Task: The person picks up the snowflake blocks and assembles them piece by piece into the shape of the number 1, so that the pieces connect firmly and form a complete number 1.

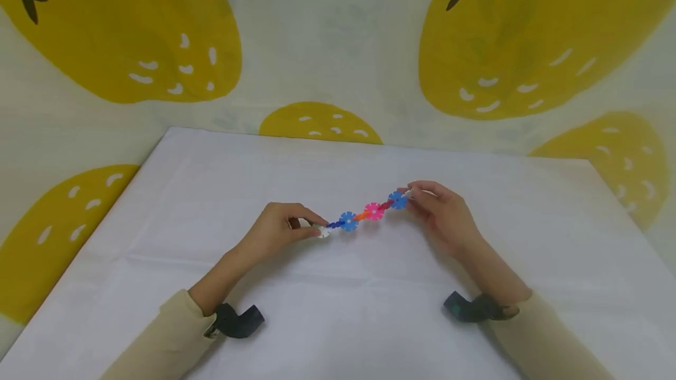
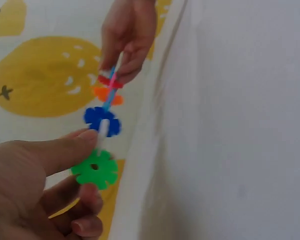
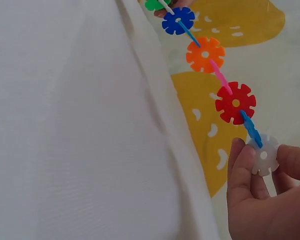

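Note:
A chain of slotted plastic snowflake discs (image 1: 371,207) stretches between both hands over the white-covered table. My left hand (image 1: 280,226) pinches the green disc (image 2: 106,174) at one end between thumb and fingers. At the other end, my right hand (image 1: 445,216) grips a whitish disc (image 3: 271,150) by its edges. Between them, in the right wrist view, run a white disc edge-on, a dark blue disc (image 3: 170,23), a light blue one, an orange disc (image 3: 197,58), a pink one, a red disc (image 3: 235,116) and a blue disc (image 3: 249,126), slotted crosswise. The chain slopes up toward the right hand.
A white cloth (image 1: 343,321) with faint creases covers the table. Behind and beside it hangs a pale curtain with yellow fruit prints (image 1: 132,28). Black curved wrist mounts (image 1: 240,322) sit at both beige sleeve cuffs.

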